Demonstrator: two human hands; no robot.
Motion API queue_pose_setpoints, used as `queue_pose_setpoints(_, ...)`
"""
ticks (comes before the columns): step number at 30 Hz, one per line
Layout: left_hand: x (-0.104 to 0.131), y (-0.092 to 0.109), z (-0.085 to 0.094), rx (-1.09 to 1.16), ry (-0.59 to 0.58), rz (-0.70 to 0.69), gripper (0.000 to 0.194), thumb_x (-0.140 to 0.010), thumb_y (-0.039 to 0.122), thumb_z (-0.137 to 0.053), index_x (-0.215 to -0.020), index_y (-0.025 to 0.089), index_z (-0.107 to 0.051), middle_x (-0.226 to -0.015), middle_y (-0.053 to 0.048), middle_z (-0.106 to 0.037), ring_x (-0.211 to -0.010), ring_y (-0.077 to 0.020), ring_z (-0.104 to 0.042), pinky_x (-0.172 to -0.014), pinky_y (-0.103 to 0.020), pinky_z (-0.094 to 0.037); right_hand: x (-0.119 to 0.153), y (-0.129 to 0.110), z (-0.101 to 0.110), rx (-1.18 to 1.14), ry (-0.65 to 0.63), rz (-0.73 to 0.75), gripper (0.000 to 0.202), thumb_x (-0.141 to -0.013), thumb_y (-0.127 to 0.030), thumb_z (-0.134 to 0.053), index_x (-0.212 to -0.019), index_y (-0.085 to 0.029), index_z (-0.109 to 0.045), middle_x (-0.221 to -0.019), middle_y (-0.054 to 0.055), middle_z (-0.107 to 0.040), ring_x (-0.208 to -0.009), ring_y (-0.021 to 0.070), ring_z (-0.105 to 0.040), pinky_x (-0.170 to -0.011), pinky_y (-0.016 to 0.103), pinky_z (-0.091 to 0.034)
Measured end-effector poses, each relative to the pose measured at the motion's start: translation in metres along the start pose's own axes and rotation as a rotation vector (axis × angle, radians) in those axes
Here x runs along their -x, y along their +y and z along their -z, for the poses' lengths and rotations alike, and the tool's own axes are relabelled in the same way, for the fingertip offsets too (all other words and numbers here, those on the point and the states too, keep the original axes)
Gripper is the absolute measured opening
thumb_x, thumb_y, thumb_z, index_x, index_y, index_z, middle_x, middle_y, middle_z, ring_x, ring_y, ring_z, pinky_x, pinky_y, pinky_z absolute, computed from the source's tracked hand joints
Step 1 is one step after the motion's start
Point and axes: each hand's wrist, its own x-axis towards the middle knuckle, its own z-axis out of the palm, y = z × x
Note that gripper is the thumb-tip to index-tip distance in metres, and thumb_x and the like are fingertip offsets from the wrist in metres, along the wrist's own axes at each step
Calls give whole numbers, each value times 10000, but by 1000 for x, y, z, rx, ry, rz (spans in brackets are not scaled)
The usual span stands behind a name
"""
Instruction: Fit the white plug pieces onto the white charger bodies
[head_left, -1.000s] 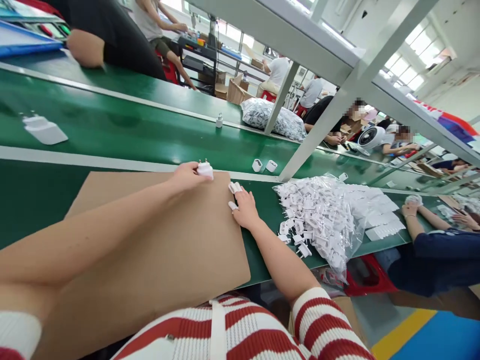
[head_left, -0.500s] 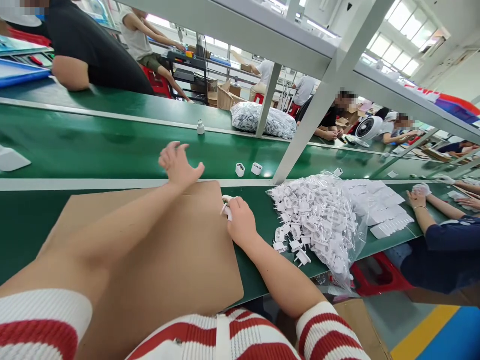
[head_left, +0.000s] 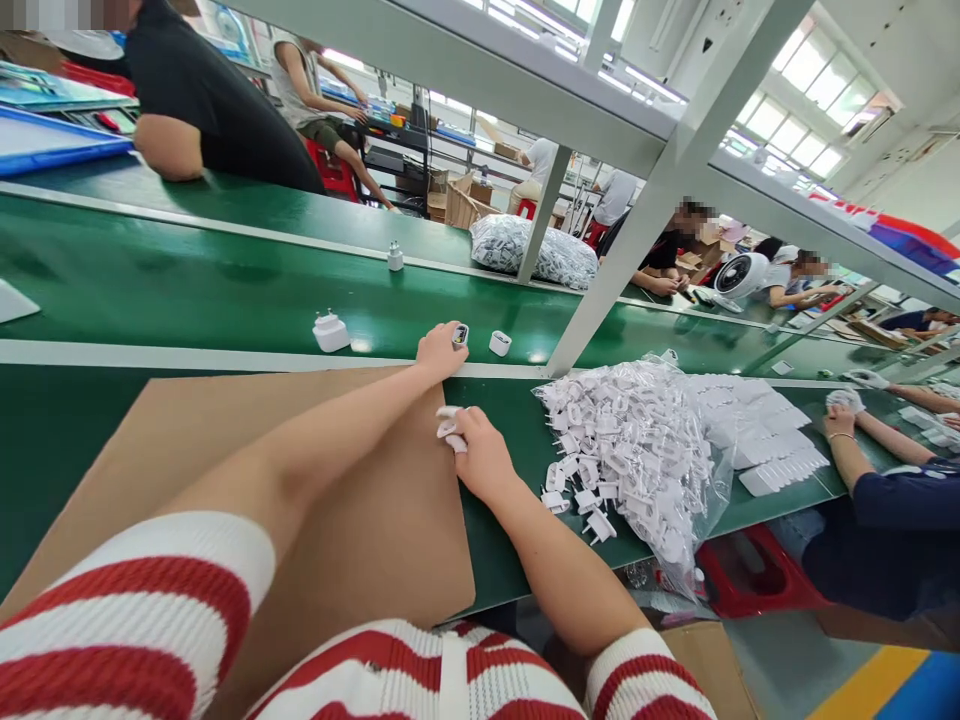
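Held a white housing (head_left: 460,336) in the left hand (head_left: 438,353), on the far side of a right hand (head_left: 484,453) closed on white pieces (head_left: 448,427).

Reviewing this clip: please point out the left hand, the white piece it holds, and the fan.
Left hand (head_left: 436,354), head view: back of the hand.
White piece (head_left: 461,337), head view: its open end.
Fan (head_left: 735,275), head view: round front.

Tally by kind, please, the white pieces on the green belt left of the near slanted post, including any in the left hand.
Plug adapters with visible pins: 2
Open-ended housings, one in the left hand: 2
Piece cut off by the picture edge, kind unclear: 1
Total: 5
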Motion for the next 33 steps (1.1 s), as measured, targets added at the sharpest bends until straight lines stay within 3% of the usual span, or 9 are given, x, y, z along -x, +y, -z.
queue_pose_setpoints(3, 35, -19, 29, 85, -39, -73, 643, -886, 281, -550, -1515, 152, -524, -1446, -150, -625, -1291, -315, -610, -1124, -420, -483, -8, 3, 1, -503, 126, -171, 452, -825, -199, -687, -1254, -249, -553, -1032, 21, -696, -844, 165, -665, -748, 291, -545)
queue_pose_setpoints(6, 87, -44, 58, 159, -104, -100, 681, -906, 414, -554, -1535, 157, -517, -1338, -121, -700, -1137, -300, -694, -1046, -411, -546, -11, -3, 4, -795, 114, -246, 439, -706, -312, -813, -1093, -242, -616, -1024, 33, -737, -854, 177, -674, -662, 266, -530)
queue_pose_setpoints(10, 157, -65, 80, 248, -159, -147, 689, -898, 500, -587, -1518, 204, -536, -1357, -97, -695, -1144, -299, -695, -1036, -426, -554, -7, -17, 11, -877, 46, -235, 423, -729, -361, -811, -1124, -244, -711, -1032, 35, -761, -806, 154, -660, -623, 244, -490)
queue_pose_setpoints(14, 200, -67, 80, 373, -245, -233, 697, -913, 468, -629, -1551, 235, -473, -1239, -83, -738, -1107, -279, -699, -1034, -449, -549, 0, -23, 14, -826, -7, -253, 527, -753, -375, -798, -1256, -268, -689, -1004, 15, -749, -653, 111, -643, -554, 232, -476)
queue_pose_setpoints(16, 208, -66, 78, 434, -221, -209, 717, -878, 497, -690, -1514, 228, -496, -1177, -86, -743, -1059, -275, -703, -986, -443, -566, 2, -24, 13, -797, -22, -253, 503, -748, -396, -811, -1217, -263, -685, -987, 14, -747, -648, 125, -674, -587, 258, -531)
queue_pose_setpoints(21, 208, -68, 78, 369, -238, -238, 376, -882, 589, -695, -1029, 246, -738, -1026, -64, -763, -959, -271, -682, -857, -408, -545, 2, -27, 5, -725, -2, -125, 320, -784, -433, -789, -1017, -247, -673, -986, 43, -758, -873, 208, -744, -810, 365, -620)
queue_pose_setpoints(25, 206, -69, 78, 336, -209, -298, 429, -857, 620, -725, -1093, 263, -750, -1093, -62, -770, -1017, -286, -678, -928, -425, -511, 2, -27, 4, -492, 111, 35, 169, -854, -308, -715, -1007, -236, -709, -1085, 61, -750, -917, 185, -702, -869, 358, -599)
queue_pose_setpoints(29, 205, -70, 76, 339, -213, -323, 416, -883, 619, -713, -1016, 229, -761, -1062, -70, -769, -1003, -280, -671, -897, -405, -503, 7, -32, 9, -342, 207, 89, 405, -917, -275, -699, -1314, -256, -621, -1240, 70, -746, -995, 186, -704, -927, 363, -588)
queue_pose_setpoints(33, 204, -72, 74, 374, -204, -365, 395, -913, 595, -695, -1021, 221, -765, -1032, -64, -773, -959, -258, -666, -866, -384, -493, 12, -43, 10, -36, 77, 258, 181, -980, -248, -623, -1147, -253, -693, -1070, 65, -761, -969, 209, -683, -882, 361, -572)
